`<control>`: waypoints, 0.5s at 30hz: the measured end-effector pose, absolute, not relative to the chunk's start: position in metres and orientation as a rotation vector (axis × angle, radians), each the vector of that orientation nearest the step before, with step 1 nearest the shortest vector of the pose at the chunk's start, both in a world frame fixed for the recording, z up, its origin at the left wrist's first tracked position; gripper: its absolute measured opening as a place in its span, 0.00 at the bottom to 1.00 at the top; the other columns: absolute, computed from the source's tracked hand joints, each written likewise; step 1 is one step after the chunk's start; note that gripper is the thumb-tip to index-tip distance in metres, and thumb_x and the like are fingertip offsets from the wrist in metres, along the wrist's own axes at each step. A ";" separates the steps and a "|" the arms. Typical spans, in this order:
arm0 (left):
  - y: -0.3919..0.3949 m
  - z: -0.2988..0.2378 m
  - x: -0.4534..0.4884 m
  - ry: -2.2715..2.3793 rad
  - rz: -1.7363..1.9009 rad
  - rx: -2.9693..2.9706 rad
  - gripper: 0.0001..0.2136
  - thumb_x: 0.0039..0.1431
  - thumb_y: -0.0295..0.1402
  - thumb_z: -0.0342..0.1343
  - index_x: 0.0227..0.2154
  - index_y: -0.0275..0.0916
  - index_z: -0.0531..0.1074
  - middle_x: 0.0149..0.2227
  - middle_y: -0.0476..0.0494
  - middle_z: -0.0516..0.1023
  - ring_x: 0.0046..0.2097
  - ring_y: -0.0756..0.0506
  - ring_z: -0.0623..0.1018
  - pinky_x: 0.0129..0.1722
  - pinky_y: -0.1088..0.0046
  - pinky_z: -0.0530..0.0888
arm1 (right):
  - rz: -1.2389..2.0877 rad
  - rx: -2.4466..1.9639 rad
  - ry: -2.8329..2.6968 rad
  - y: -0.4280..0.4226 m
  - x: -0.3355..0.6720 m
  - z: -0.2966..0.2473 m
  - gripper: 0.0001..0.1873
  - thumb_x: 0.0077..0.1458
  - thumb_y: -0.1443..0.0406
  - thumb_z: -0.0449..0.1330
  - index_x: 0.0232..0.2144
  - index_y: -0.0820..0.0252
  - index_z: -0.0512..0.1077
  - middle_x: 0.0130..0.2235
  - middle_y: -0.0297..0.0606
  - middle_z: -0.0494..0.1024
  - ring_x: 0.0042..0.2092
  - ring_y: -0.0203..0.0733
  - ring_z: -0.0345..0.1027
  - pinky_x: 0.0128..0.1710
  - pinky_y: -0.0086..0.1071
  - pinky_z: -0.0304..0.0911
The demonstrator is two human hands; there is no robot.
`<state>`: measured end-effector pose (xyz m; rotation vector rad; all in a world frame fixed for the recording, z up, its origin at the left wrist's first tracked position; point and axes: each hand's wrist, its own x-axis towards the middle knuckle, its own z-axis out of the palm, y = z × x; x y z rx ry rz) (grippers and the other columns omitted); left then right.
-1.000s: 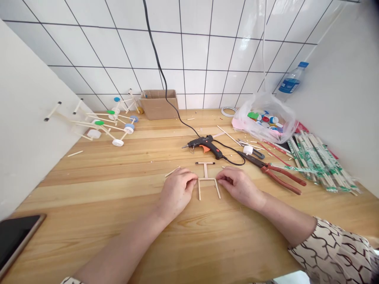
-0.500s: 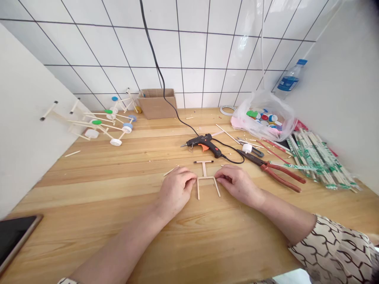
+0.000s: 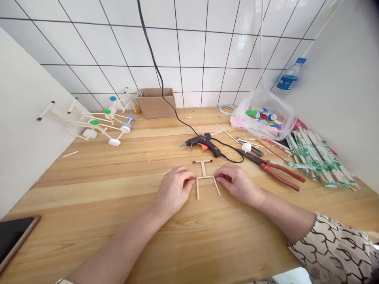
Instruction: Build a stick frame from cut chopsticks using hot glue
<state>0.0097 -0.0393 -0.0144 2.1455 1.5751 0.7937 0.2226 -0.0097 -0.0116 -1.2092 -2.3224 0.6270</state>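
Two bare hands, left hand (image 3: pixel 174 191) and right hand (image 3: pixel 237 183), flanking a flat wooden stick frame (image 3: pixel 205 178) just nearside of the hot glue gun (image 3: pixel 204 142). Long axis running straight from near the body toward the gun, T-shaped end (image 3: pixel 203 167) gun-side. Left fingers (image 3: pixel 189 182) curled, on or at the frame's left corner, grip unclear. Right fingers (image 3: pixel 221 178) curled, just beside the right corner, contact unclear. Left hand marginally nearer. Red-handled pliers (image 3: pixel 276 174) well right of the gun, out of reach of neither hand.
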 end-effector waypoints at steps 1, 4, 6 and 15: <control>-0.039 -0.014 0.009 1.571 0.788 2.135 0.07 0.54 0.20 0.56 0.30 0.37 0.76 0.31 0.46 0.76 0.36 0.45 0.74 0.38 0.69 0.71 | 0.628 -1.212 -2.321 -0.010 0.223 -0.012 0.07 0.53 0.73 0.56 0.30 0.60 0.74 0.30 0.37 0.75 0.33 0.39 0.68 0.33 0.30 0.62; -0.039 -0.014 0.007 1.553 0.769 2.103 0.08 0.53 0.19 0.56 0.30 0.37 0.76 0.31 0.47 0.76 0.36 0.46 0.74 0.38 0.70 0.71 | 0.627 -1.211 -2.315 -0.010 0.223 -0.012 0.08 0.53 0.73 0.57 0.29 0.60 0.74 0.30 0.37 0.75 0.32 0.39 0.68 0.33 0.30 0.62; -0.039 -0.012 0.005 1.542 0.758 2.076 0.07 0.52 0.20 0.56 0.30 0.37 0.76 0.30 0.47 0.75 0.35 0.46 0.74 0.37 0.70 0.71 | 0.623 -1.210 -2.314 -0.010 0.222 -0.011 0.08 0.53 0.74 0.57 0.29 0.60 0.74 0.29 0.37 0.75 0.32 0.38 0.68 0.33 0.30 0.62; -0.039 -0.010 0.003 1.519 0.746 2.034 0.06 0.52 0.22 0.57 0.30 0.38 0.76 0.30 0.48 0.75 0.36 0.46 0.75 0.38 0.69 0.71 | 0.627 -1.204 -2.313 -0.009 0.222 -0.012 0.07 0.53 0.73 0.57 0.29 0.60 0.73 0.29 0.36 0.75 0.32 0.38 0.68 0.33 0.30 0.62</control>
